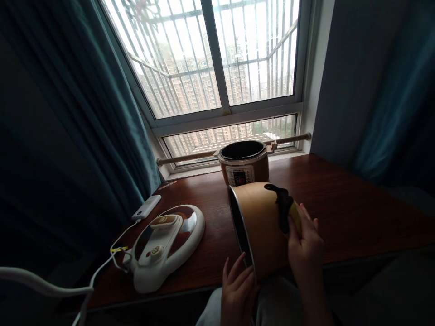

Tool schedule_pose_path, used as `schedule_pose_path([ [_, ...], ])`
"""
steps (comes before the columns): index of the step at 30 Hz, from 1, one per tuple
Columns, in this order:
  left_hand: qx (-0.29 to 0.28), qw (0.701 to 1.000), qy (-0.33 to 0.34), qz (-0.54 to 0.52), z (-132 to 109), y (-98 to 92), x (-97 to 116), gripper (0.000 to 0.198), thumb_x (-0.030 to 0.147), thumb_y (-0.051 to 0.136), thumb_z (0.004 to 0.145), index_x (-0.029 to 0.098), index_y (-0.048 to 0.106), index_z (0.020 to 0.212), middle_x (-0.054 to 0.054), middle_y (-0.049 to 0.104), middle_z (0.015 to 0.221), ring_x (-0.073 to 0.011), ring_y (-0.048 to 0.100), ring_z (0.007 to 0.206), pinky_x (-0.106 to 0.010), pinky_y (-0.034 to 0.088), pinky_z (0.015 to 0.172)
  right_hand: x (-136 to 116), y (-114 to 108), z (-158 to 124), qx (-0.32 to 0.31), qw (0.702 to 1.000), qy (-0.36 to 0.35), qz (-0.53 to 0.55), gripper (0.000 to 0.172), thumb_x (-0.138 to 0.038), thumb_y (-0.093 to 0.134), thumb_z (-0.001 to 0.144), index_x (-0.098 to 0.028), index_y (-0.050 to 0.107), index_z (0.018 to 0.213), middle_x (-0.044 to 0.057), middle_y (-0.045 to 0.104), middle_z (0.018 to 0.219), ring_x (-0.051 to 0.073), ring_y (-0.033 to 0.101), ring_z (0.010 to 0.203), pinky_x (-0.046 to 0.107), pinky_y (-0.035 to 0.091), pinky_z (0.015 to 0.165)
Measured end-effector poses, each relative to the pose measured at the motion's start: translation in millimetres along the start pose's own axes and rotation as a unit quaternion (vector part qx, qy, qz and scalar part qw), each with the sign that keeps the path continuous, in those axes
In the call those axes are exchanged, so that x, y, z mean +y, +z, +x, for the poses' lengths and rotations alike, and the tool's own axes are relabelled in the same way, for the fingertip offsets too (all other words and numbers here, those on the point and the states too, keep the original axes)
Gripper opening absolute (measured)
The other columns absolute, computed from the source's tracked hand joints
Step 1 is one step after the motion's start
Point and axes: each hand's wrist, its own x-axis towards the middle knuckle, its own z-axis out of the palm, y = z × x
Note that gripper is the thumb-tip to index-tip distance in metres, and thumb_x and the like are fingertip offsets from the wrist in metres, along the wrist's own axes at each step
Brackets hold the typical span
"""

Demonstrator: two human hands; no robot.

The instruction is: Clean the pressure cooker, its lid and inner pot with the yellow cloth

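Observation:
A gold inner pot (pixel 260 222) with a dark inside lies tipped on its side, its mouth turned to the left, near my lap at the table's front edge. My left hand (pixel 236 290) grips the rim at the lower left, fingers over its edge. A black and yellow cloth (pixel 284 208) is pinched in my right hand (pixel 306 244) and pressed against the pot's outer wall near its base. Behind the pot stands an electric cooker body (pixel 224 172), its top open and its control panel facing me.
To the left lies a white-rimmed, lid-like piece (pixel 200 222) with a handle and round knob. A white power strip or adapter (pixel 147 207) with a cable (pixel 117 240) is beside the curtain (pixel 112 113). A rail (pixel 190 157) crosses below the window.

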Motion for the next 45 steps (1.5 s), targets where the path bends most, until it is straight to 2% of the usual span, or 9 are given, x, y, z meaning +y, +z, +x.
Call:
schedule_pose_path([
  [7,-0.018,0.997,-0.069,0.012,-6,8.9,-2,0.025,0.025,0.046,0.086,0.029,0.063,0.104,-0.003,0.067,0.107,-0.027,0.05,0.118,-0.055,0.032,0.099,-48,8,-16,-0.146,0.97,-0.19,0.029,0.04,-0.014,0.037,0.087,-0.021,0.047,0.126,0.003,0.053,0.128,0.021,0.032,0.131,0.048,0.009,0.111],
  [13,-0.005,0.992,-0.128,0.004,-3,11.5,2,0.026,0.018,0.049,0.082,0.029,0.065,0.1,-0.004,0.067,0.108,-0.0302,0.049,0.117,-0.059,0.031,0.095,3,6,-2,-0.011,0.999,0.036,0.039,0.039,-0.035,0.04,0.089,-0.016,0.054,0.12,0.011,0.055,0.125,0.028,0.044,0.122,0.051,0.025,0.104],
  [17,-0.033,0.988,-0.15,-0.006,-1,8.2,5,0.029,0.012,0.051,0.077,0.028,0.067,0.096,-0.005,0.065,0.112,-0.0308,0.05,0.117,-0.058,0.034,0.093,22,-1,3,-0.031,0.974,0.198,0.105,0.051,-0.05,0.046,0.083,-0.011,0.061,0.111,0.015,0.064,0.108,0.029,0.059,0.101,0.04,0.045,0.085],
  [22,-0.064,0.979,-0.181,-0.069,12,-10.4,8,0.042,0.023,0.064,0.067,0.026,0.062,0.109,-0.01,0.057,0.124,-0.037,0.044,0.12,-0.063,0.036,0.091,13,-1,1,-0.041,0.961,0.239,0.136,0.052,-0.052,0.047,0.081,-0.011,0.061,0.111,0.014,0.064,0.106,0.029,0.058,0.1,0.035,0.045,0.081],
  [28,0.041,0.97,-0.174,-0.167,37,-26.5,23,0.032,0.023,0.044,0.086,0.024,0.058,0.115,-0.009,0.058,0.122,-0.0264,0.041,0.125,-0.052,0.038,0.099,16,2,-1,-0.04,0.959,0.242,0.143,0.055,-0.053,0.046,0.081,-0.011,0.06,0.112,0.013,0.064,0.107,0.029,0.058,0.101,0.037,0.045,0.083],
  [32,0.064,0.971,-0.172,-0.151,39,-25.8,29,0.031,0.02,0.042,0.088,0.026,0.06,0.112,-0.005,0.062,0.114,-0.0248,0.045,0.122,-0.05,0.038,0.099,14,-1,-2,-0.036,0.976,0.171,0.129,0.047,-0.044,0.043,0.086,-0.013,0.056,0.119,0.012,0.06,0.116,0.026,0.056,0.106,0.038,0.044,0.088],
  [35,0.044,0.982,-0.144,-0.116,33,-23.8,25,0.032,0.021,0.044,0.087,0.027,0.059,0.115,-0.005,0.063,0.114,-0.0259,0.045,0.122,-0.052,0.038,0.098,-6,-3,-5,-0.058,0.995,0.003,0.086,0.038,-0.028,0.04,0.09,-0.019,0.049,0.126,0.005,0.051,0.13,0.024,0.04,0.125,0.04,0.032,0.102],
  [39,0.006,0.994,-0.077,-0.078,24,-20.2,15,0.033,0.024,0.047,0.086,0.026,0.058,0.117,-0.006,0.06,0.119,-0.0277,0.043,0.123,-0.052,0.04,0.097,-37,0,-12,-0.152,0.968,-0.195,0.055,0.039,-0.017,0.04,0.088,-0.023,0.047,0.126,-0.001,0.051,0.131,0.021,0.027,0.133,0.043,0.015,0.11],
  [45,-0.01,0.996,-0.072,-0.046,15,-13.4,9,0.029,0.025,0.053,0.083,0.027,0.062,0.11,-0.005,0.062,0.116,-0.0279,0.043,0.124,-0.053,0.036,0.099,-8,2,-6,-0.086,0.988,-0.116,0.05,0.038,-0.018,0.038,0.091,-0.023,0.044,0.128,0.002,0.05,0.131,0.022,0.033,0.13,0.045,0.022,0.107],
])
